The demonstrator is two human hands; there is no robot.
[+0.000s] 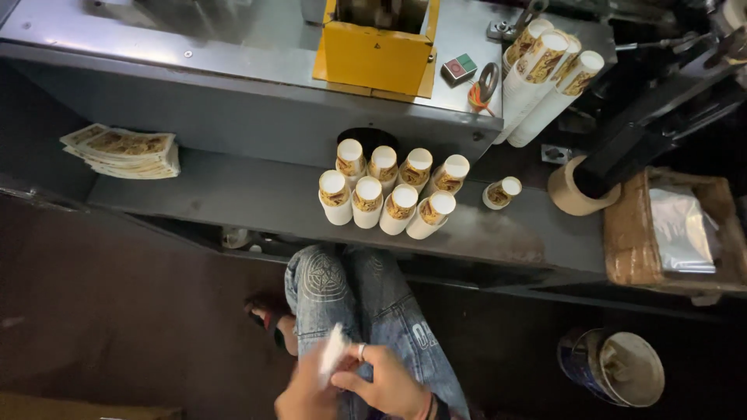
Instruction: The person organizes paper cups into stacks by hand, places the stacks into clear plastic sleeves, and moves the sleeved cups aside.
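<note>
Both my hands are low in the head view, over my lap in blue jeans. My left hand and my right hand, which wears a ring, together hold a small white blurred thing, perhaps a paper cup or cloth. On the grey machine shelf above my knees stand several stacks of white paper cups with gold print, well away from my hands. One short cup stack stands apart to the right.
Flat printed cup blanks lie at the shelf's left end. Long cup stacks lean at the upper right. A yellow housing, tape roll, cardboard box and a tin can on the floor are around.
</note>
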